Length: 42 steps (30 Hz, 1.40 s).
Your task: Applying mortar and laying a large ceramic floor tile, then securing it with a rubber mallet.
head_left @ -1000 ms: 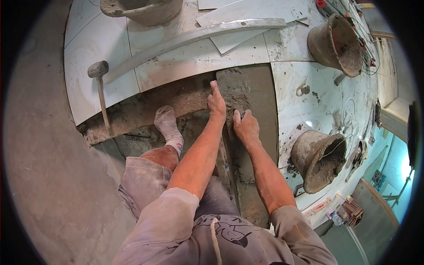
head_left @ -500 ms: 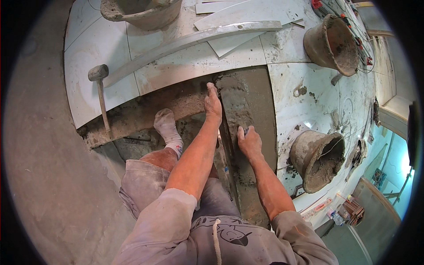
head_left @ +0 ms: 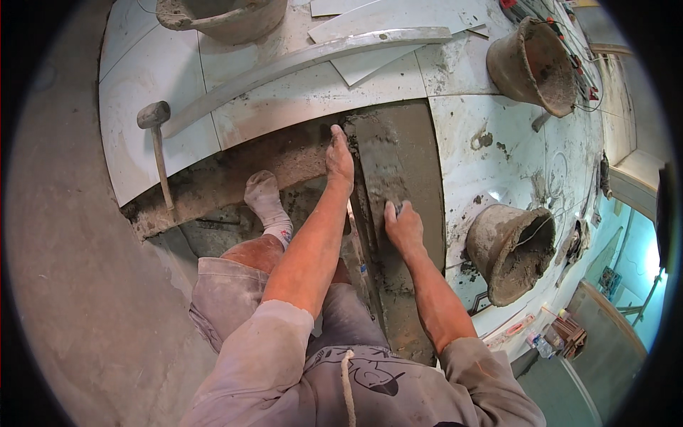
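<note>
My right hand [head_left: 404,228] is closed around the dark handle of a trowel [head_left: 382,162]. The trowel's long, mortar-smeared blade lies on a strip of wet grey mortar [head_left: 418,153] and looks blurred. My left hand [head_left: 340,162] is held edge-up with its fingers stretched forward, along the mortar's left side near the blade's far end. No object shows in it, though its palm side is hidden. A narrow dark edge [head_left: 370,224] runs down the left side of the mortar.
Large white tiles [head_left: 274,117] surround the strip. A long metal straightedge [head_left: 306,60] lies across them. At left, a mallet [head_left: 161,153] leans on the tile edge. Mortar buckets stand at right [head_left: 509,245], far right [head_left: 530,67] and far left [head_left: 228,21]. My socked foot [head_left: 263,192] rests in the recess.
The view has shifted slightly. My hands stay in nearly the same places, and the mortar around the blade looks more smeared and streaked than before.
</note>
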Each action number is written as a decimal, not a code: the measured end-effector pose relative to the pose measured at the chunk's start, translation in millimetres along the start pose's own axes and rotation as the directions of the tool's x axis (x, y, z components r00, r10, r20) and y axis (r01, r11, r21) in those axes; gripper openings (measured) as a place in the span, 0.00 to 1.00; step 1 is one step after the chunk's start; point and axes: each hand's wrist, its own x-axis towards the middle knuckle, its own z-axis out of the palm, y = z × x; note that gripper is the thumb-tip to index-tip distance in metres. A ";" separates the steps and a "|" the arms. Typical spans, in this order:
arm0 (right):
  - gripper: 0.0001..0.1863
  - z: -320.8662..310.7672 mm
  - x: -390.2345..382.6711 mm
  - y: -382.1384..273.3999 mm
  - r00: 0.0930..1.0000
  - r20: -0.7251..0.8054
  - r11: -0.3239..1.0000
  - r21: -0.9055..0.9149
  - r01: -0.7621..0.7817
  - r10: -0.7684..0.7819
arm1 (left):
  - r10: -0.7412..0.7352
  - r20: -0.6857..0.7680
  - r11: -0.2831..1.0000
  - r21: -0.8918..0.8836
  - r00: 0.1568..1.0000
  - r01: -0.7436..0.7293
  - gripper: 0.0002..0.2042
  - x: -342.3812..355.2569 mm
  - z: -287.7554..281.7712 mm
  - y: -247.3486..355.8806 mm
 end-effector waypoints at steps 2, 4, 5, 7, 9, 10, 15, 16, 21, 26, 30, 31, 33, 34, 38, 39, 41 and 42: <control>0.26 -4.6 -14.0 5.9 0.999 0.050 0.999 -0.037 0.013 -0.012 | -0.019 -0.011 1.000 0.024 1.000 0.020 0.41 1.3 -0.1 4.9; 0.26 -8.5 -14.2 2.6 0.999 0.026 1.000 -0.004 0.019 -0.019 | 0.019 -0.034 1.000 -0.003 0.999 -0.019 0.41 0.8 0.6 1.2; 0.26 -9.3 -14.2 -0.5 1.000 0.006 0.999 0.030 0.024 -0.024 | 0.022 -0.037 1.000 -0.002 0.999 -0.022 0.41 2.3 -1.0 0.5; 0.26 -15.5 2.2 -15.3 0.999 -0.014 0.997 0.059 0.043 -0.043 | 0.010 -0.032 1.000 0.009 0.999 -0.010 0.41 -0.7 3.8 -1.6; 0.26 -13.4 25.6 -27.2 0.997 -0.038 0.994 0.092 0.065 -0.061 | 0.003 -0.025 1.000 0.024 1.000 -0.002 0.41 -1.3 8.9 -1.7; 0.26 -9.4 36.0 -29.6 0.997 -0.052 0.994 0.082 0.067 -0.062 | 0.000 -0.023 0.999 0.032 1.000 0.001 0.41 -1.9 10.9 -2.5; 0.27 -0.7 5.6 -5.5 1.000 -0.011 1.000 0.031 -0.001 0.002 | -0.023 -0.031 0.999 0.029 0.999 0.024 0.42 -2.4 4.7 -0.1; 0.27 -2.2 -5.1 2.2 1.000 0.010 1.000 0.008 -0.010 0.010 | -0.018 -0.029 0.999 0.030 0.999 0.018 0.43 -5.2 6.3 3.3; 0.28 -11.5 -6.3 -21.3 1.000 0.019 0.998 0.060 0.012 -0.013 | -0.033 -0.060 0.998 0.048 0.998 0.036 0.43 3.8 2.2 3.4; 0.27 -2.3 44.5 -40.0 0.996 -0.048 0.998 -0.007 0.069 -0.070 | 0.018 0.018 0.999 0.042 1.000 -0.019 0.42 -3.5 15.5 -3.3; 0.27 0.0 13.7 -22.9 0.999 -0.017 0.999 0.013 0.035 -0.035 | -0.010 0.015 0.997 0.076 1.000 0.009 0.42 -7.8 2.4 -0.5; 0.27 3.2 1.3 -10.5 1.000 -0.005 1.000 -0.012 0.024 -0.024 | -0.012 0.021 0.997 0.082 1.000 0.010 0.42 -5.8 3.2 3.1; 0.26 2.6 -17.4 2.1 1.000 0.010 0.999 -0.034 0.021 -0.021 | -0.008 0.019 0.996 0.088 1.000 0.006 0.41 -3.8 2.5 9.7; 0.26 -1.6 -27.1 5.3 1.000 0.016 1.000 -0.011 0.023 -0.023 | 0.001 0.020 0.996 0.088 1.000 -0.003 0.41 -4.2 2.4 10.7; 0.26 -9.9 -10.1 -1.3 0.997 -0.048 0.995 0.078 0.061 -0.058 | 0.027 0.036 0.995 0.095 0.999 -0.031 0.41 -8.1 10.8 9.8; 0.26 -12.5 2.8 -8.4 0.997 -0.047 0.995 0.083 0.059 -0.055 | 0.027 0.036 0.994 0.100 0.999 -0.030 0.41 -9.5 11.6 8.5; 0.26 -17.8 21.8 -18.6 0.995 -0.051 0.992 0.090 0.084 -0.080 | 0.018 0.034 0.993 0.117 0.999 -0.022 0.41 -13.1 12.5 3.5; 0.26 -11.8 20.3 -15.1 0.996 -0.048 0.992 0.098 0.085 -0.081 | 0.020 0.028 0.991 0.128 0.999 -0.024 0.41 -13.6 9.6 4.2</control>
